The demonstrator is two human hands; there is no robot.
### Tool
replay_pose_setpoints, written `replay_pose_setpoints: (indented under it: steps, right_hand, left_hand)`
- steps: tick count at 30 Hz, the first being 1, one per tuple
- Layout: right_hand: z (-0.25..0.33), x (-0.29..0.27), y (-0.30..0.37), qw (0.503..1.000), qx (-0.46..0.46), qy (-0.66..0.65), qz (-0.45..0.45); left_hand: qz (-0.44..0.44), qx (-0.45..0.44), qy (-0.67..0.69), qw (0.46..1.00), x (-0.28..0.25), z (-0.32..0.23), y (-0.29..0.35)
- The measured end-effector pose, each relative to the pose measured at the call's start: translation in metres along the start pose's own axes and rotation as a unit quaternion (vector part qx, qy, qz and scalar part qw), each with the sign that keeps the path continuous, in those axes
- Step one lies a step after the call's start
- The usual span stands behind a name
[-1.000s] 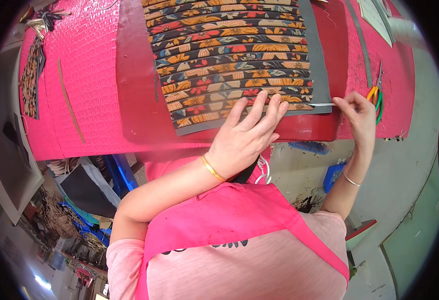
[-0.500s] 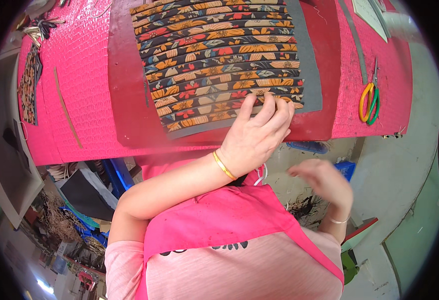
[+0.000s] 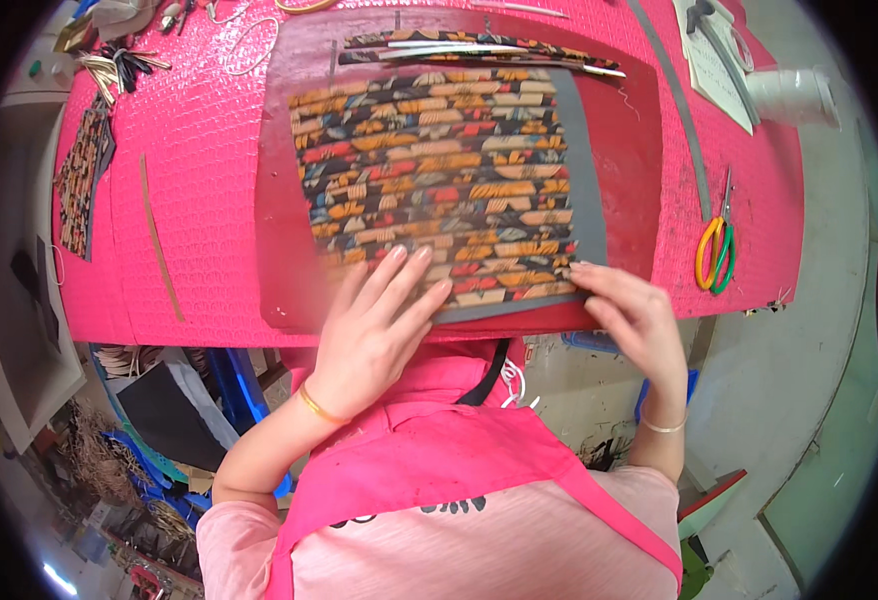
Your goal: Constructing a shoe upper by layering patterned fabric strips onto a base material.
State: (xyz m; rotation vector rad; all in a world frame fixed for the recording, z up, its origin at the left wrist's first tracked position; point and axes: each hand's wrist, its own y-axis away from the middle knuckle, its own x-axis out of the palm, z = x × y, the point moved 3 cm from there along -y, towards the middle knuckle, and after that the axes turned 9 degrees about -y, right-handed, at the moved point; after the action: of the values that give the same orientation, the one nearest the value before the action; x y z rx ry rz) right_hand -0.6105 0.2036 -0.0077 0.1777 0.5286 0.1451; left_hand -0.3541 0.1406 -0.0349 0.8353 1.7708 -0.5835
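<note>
Beneath spread, empty left fingers (image 3: 407, 279), floral panel (image 3: 434, 180); at near-right corner, right fingers (image 3: 611, 282) bent, grip unclear.

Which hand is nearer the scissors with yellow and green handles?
Right. The right hand is left of the scissors, at the black floral fabric; the left hand is farther left, over its lower part.

open pink tabletop (image 3: 214, 230), just left of red mat (image 3: 284, 220); scissors (image 3: 721, 222) obstructing right

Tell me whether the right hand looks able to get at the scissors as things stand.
Likely yes: the right hand is at the fabric's edge, and the scissors lie nearby to its right, with nothing seen standing between or on top.
</note>
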Motion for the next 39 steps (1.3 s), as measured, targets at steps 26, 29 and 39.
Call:
replay_pose_setpoints:
  steps: [26,29,39]
  right_hand:
    - [0.031,-0.008,-0.116,0.939,-0.124,-0.283,-0.151]
    - [0.026,0.047,-0.082,0.926,-0.028,-0.359,-0.115]
    - [0.028,0.090,-0.062,0.892,-0.061,-0.406,-0.189]
  left_hand:
    - [-0.064,-0.035,-0.027,0.997,0.010,0.023,-0.032]
    - [-0.077,-0.030,-0.019,0.996,0.009,0.021,-0.036]
    - [-0.118,-0.020,0.042,0.992,-0.001,0.044,-0.007]
